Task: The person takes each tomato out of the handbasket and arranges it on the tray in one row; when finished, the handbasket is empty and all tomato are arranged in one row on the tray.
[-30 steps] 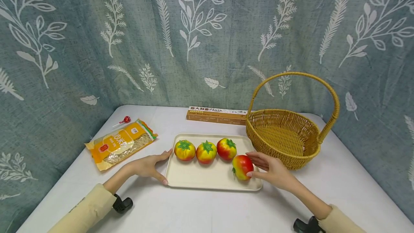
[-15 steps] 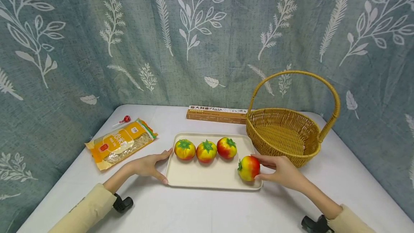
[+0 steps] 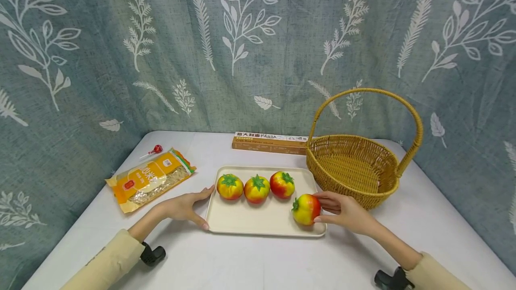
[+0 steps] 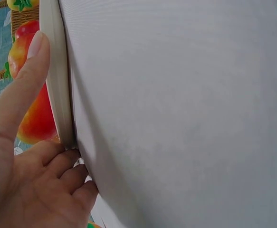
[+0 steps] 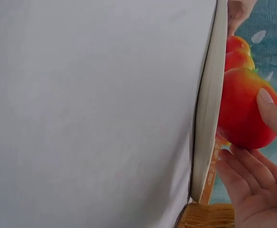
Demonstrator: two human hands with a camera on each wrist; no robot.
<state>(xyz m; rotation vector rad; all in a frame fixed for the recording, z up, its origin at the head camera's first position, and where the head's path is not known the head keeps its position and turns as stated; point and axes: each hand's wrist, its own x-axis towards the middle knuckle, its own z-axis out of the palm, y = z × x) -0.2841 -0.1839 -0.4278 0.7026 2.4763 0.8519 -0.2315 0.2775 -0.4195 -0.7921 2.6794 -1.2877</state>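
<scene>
My right hand (image 3: 346,213) holds a red-and-yellow tomato (image 3: 303,210) by its right side, thumb at the front and fingers behind. The tomato's green leafy top faces left, over the right part of a cream tray (image 3: 258,222). In the right wrist view the thumb presses on the red skin of this tomato (image 5: 245,111). Three similar stand in a row along the tray's back: a left tomato (image 3: 230,186), a middle tomato (image 3: 256,189) and a right tomato (image 3: 282,185). At the tray's left end, my left hand (image 3: 186,207) grips the edge, thumb at the front corner, fingers farther back.
Behind the tray's right corner stands a wicker basket (image 3: 320,171) with a tall handle. A pasta box (image 3: 269,143) lies at the back. On the left are an orange grain bag (image 3: 151,178) and a red lollipop (image 3: 157,148). A leaf-patterned curtain (image 3: 177,48) encloses the table.
The right hand has shifted the tomato right along the tray, then slightly back left. The tomato has turned so its green top faces left. My left hand has stayed at the tray.
</scene>
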